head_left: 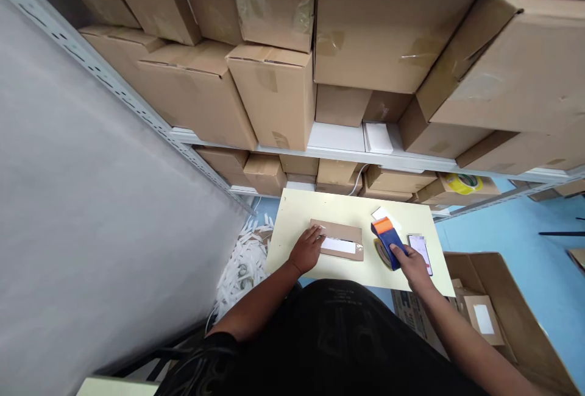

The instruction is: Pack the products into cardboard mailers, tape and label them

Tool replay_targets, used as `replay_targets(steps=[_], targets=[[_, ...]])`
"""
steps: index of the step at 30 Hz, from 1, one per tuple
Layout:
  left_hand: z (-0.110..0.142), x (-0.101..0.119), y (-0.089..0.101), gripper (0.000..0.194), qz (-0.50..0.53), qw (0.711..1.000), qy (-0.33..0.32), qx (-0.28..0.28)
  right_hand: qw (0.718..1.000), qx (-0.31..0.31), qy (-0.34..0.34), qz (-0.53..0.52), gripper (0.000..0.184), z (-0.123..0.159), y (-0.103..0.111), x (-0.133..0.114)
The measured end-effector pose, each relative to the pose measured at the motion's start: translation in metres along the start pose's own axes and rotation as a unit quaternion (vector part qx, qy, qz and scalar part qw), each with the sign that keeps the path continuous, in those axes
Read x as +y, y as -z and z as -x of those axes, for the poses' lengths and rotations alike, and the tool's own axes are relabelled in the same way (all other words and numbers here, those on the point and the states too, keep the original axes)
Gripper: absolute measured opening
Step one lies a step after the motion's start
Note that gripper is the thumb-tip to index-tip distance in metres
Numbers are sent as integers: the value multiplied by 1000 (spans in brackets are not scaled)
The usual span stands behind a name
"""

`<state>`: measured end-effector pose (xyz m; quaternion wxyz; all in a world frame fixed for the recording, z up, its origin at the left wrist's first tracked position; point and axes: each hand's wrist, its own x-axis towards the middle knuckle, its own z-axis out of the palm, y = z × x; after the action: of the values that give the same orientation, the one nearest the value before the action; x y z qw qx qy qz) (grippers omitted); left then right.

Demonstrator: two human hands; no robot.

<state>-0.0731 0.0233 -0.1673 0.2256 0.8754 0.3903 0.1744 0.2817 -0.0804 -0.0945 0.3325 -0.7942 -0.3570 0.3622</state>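
Note:
A small flat cardboard box [340,232] with a white label strip [339,245] lies on the pale tabletop [297,207]. My left hand [308,250] rests on the box's left end, its fingers lying over the cardboard rather than wrapped around it. In my right hand [411,265] is a blue tape dispenser [390,243] with an orange front, gripped by the handle and tilted to the right of the box. A tape roll [381,252] shows at the dispenser's left side. Close by my right hand lies a phone [419,248] with its screen lit.
White papers [382,213] lie behind the dispenser. Shelves of cardboard boxes [274,91] rise past the table's far edge, with a yellow tape roll [465,183] at right. A large open carton [516,317] holding boxes stands right; paper scraps [240,265] cover the floor left.

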Motion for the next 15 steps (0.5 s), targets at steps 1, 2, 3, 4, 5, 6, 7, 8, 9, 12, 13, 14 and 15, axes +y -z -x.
replay_targets(steps=[1,2,3,4,5,6,7,8,9,12,13,14,15], targets=[[0,0,0,44,3,1000,3,1,1000,-19,8,-4,53,1,-5,-12],[0,1,0,44,5,1000,7,2,999,-40,17,-1,53,1,-11,-24],[0,2,0,44,7,1000,11,3,998,-59,25,1,52,1,-19,-35],[0,2,0,44,10,1000,14,3,996,-79,32,1,51,0,-28,-45],[0,3,0,44,15,1000,17,4,994,-99,41,1,50,0,-37,-54],[0,4,0,44,21,1000,19,4,992,-117,49,1,48,-1,-47,-61],[0,4,0,44,30,999,21,6,989,-134,56,3,46,-2,-56,-68],[0,4,0,43,39,999,22,10,987,-148,66,4,44,-3,-64,-74],[-1,4,1,43,50,998,22,14,984,-160,76,5,41,-4,-71,-79],[-2,3,3,39,80,996,20,30,979,-179,100,19,37,-8,-86,-91],[-3,3,3,38,89,995,20,34,977,-183,105,26,37,-9,-90,-94],[-3,3,4,38,97,994,20,37,976,-187,109,34,37,-10,-93,-96],[-2,3,5,38,106,993,21,39,974,-193,115,42,38,-11,-95,-97]])
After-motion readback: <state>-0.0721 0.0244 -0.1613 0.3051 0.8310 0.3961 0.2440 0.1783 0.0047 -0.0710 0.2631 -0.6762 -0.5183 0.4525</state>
